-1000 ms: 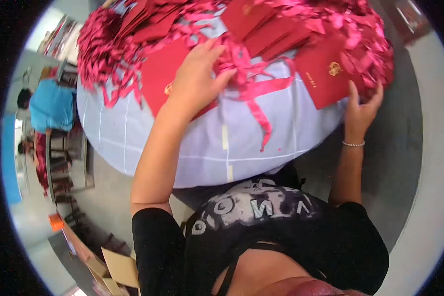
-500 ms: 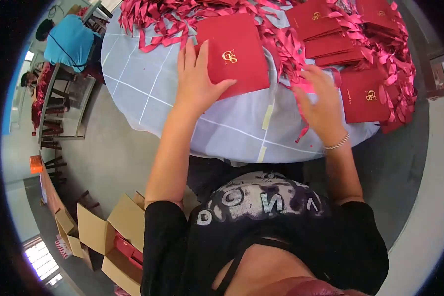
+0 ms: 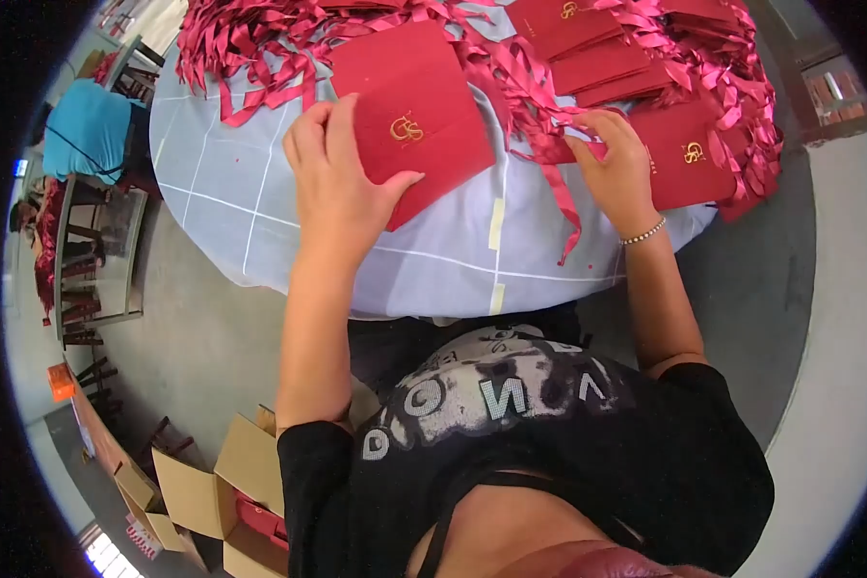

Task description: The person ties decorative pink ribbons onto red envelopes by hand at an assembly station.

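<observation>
Left hand (image 3: 335, 197) spread wide on red folder (image 3: 424, 101); right hand (image 3: 617, 171) narrow at pink ribbon (image 3: 560, 197), can't tell if gripped. Could snag; ribbon tangle (image 3: 522, 79) adjoins.

Bare tablecloth (image 3: 217, 178) gives open room left of the left hand (image 3: 337, 173), and a narrower strip runs along the near edge below the large red card (image 3: 414, 101). Between that card and the right hand (image 3: 615, 159), a dangling ribbon (image 3: 562, 197) crosses the gap. Farther off, piled ribbons (image 3: 223, 48) and stacked cards (image 3: 592, 63) block the way, while another card (image 3: 679, 173) hems in the right hand's outer side.
</observation>
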Demonstrator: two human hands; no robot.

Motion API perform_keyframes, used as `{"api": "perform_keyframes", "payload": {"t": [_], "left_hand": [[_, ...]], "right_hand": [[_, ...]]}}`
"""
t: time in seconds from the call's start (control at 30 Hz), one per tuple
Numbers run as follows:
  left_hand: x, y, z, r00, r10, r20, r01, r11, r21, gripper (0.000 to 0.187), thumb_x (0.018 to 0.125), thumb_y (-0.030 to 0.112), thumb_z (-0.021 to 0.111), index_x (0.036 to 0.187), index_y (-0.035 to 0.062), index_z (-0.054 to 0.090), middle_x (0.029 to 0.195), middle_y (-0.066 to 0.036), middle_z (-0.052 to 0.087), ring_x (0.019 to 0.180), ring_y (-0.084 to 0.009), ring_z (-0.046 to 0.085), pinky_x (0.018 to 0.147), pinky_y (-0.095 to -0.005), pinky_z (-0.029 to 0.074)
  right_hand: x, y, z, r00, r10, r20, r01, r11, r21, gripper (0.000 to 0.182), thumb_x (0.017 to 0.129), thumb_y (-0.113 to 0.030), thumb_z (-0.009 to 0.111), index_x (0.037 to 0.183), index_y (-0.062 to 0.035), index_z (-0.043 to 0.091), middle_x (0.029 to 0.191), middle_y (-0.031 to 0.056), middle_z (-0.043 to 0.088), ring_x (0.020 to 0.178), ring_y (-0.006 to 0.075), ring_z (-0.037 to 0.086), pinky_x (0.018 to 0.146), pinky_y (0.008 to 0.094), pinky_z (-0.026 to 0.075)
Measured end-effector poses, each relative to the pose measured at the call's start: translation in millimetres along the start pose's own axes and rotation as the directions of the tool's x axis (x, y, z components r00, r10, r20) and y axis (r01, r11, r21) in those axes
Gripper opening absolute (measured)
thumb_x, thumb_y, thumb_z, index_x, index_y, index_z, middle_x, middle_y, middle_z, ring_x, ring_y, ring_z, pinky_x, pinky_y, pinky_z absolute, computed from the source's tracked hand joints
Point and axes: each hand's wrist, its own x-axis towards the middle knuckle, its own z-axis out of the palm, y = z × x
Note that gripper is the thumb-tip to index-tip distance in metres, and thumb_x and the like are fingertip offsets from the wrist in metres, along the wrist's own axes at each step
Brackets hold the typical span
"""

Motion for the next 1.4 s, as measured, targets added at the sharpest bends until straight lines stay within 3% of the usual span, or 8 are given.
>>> {"api": "perform_keyframes", "payload": {"t": [0.47,0.8,0.93,1.07,1.2,1.3,1.33,1.4], "left_hand": [[4,-15,-32,0.925,-0.207,0.319,0.325,0.865,-0.383,0.05,0.073,-0.001,0.082,0.118,0.0009,0.062,0.115,-0.006,0.061,0.103,-0.0169,0.062,0.077,-0.0293,0.059],[-15,-25,-32,0.907,-0.258,0.332,0.385,0.828,-0.408,0.048,0.074,0.0,0.081,0.119,0.0058,0.067,0.114,-0.004,0.062,0.103,-0.0141,0.062,0.073,-0.0256,0.056],[-19,-24,-31,0.904,-0.275,0.328,0.405,0.797,-0.448,0.048,0.075,0.0,0.081,0.121,0.0067,0.068,0.115,-0.004,0.064,0.104,-0.0136,0.061,0.071,-0.0249,0.055],[-18,-24,-30,0.918,-0.214,0.335,0.353,0.827,-0.438,0.047,0.076,0.001,0.081,0.121,0.0055,0.069,0.104,-0.003,0.062,0.094,-0.0099,0.06,0.065,-0.0233,0.053],[-20,-20,-27,0.919,-0.213,0.331,0.352,0.822,-0.448,0.046,0.077,0.002,0.081,0.121,0.0039,0.068,0.096,-0.002,0.058,0.082,-0.0071,0.056,0.06,-0.0215,0.051],[-21,-20,-28,0.932,-0.195,0.306,0.317,0.847,-0.426,0.046,0.077,0.002,0.081,0.121,0.0031,0.068,0.094,-0.002,0.058,0.079,-0.0067,0.055,0.059,-0.021,0.05],[-22,-20,-28,0.935,-0.189,0.3,0.306,0.856,-0.416,0.046,0.077,0.002,0.081,0.121,0.0029,0.068,0.094,-0.002,0.058,0.079,-0.0068,0.056,0.059,-0.021,0.05],[-24,-21,-28,0.935,-0.198,0.295,0.312,0.852,-0.42,0.045,0.077,0.001,0.08,0.12,0.0026,0.068,0.094,-0.003,0.059,0.078,-0.007,0.056,0.059,-0.021,0.05]], "right_hand": [[42,-17,30,0.852,-0.444,0.277,0.432,0.895,0.108,0.019,0.077,0.0,0.067,0.095,-0.0034,0.071,0.099,0.0102,0.063,0.092,0.0299,0.06,0.081,0.0387,0.05],[39,-14,34,0.823,-0.456,0.339,0.458,0.885,0.08,0.013,0.083,0.002,0.066,0.095,-0.0015,0.07,0.107,0.0123,0.066,0.099,0.0326,0.061,0.087,0.0397,0.05],[47,-27,32,0.908,-0.393,0.148,0.362,0.911,0.196,0.014,0.086,-0.002,0.066,0.099,-0.0017,0.071,0.105,0.0113,0.07,0.097,0.0292,0.065,0.087,0.0356,0.052],[47,-86,19,0.932,-0.049,0.358,-0.151,0.847,0.509,0.017,0.092,-0.006,0.065,0.109,-0.0036,0.069,0.1,0.0117,0.069,0.084,0.0229,0.066,0.076,0.0297,0.052],[38,-112,48,0.885,-0.371,0.281,0.138,0.786,0.603,0.019,0.091,-0.007,0.068,0.109,-0.0037,0.069,0.092,0.0128,0.07,0.077,0.0246,0.067,0.072,0.0323,0.054],[32,-122,69,0.918,-0.255,0.303,0.023,0.798,0.602,0.022,0.089,-0.007,0.069,0.111,-0.0033,0.069,0.092,0.0143,0.071,0.08,0.0262,0.069,0.073,0.0329,0.054],[30,-127,67,0.895,-0.13,0.427,-0.195,0.748,0.635,0.021,0.089,-0.007,0.069,0.11,-0.0026,0.07,0.094,0.0151,0.071,0.084,0.0268,0.07,0.075,0.0332,0.055],[31,-132,66,0.889,-0.151,0.432,-0.15,0.795,0.588,0.018,0.088,-0.006,0.069,0.106,-0.0017,0.07,0.093,0.0149,0.071,0.084,0.0269,0.07,0.075,0.0337,0.055]]}}
